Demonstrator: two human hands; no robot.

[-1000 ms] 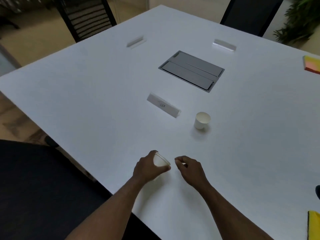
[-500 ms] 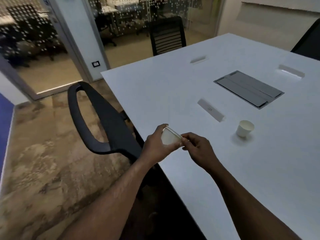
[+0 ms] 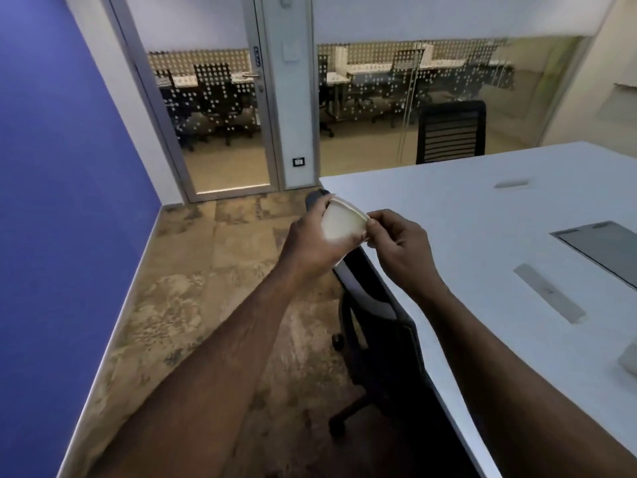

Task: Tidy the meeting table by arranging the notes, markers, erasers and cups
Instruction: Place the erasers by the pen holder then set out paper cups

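Note:
My left hand point(image 3: 310, 241) grips a small white paper cup point(image 3: 341, 224), tilted with its mouth facing up and to the right, held in the air off the left edge of the white meeting table point(image 3: 482, 215). My right hand point(image 3: 400, 248) pinches the cup's rim with thumb and forefinger. A second white cup point(image 3: 630, 358) shows only partly at the right frame edge, standing on the table.
A black office chair point(image 3: 379, 326) is tucked against the table edge below my hands. A grey cable hatch point(image 3: 603, 248) and white name plates point(image 3: 548, 293) lie on the table. Another chair point(image 3: 450, 132) stands at the far end. Blue wall left, glass door ahead.
My view has swung left toward the door and floor. Both hands lifted the cup off the table and carried it left past the table edge; the second cup slid to the right frame edge.

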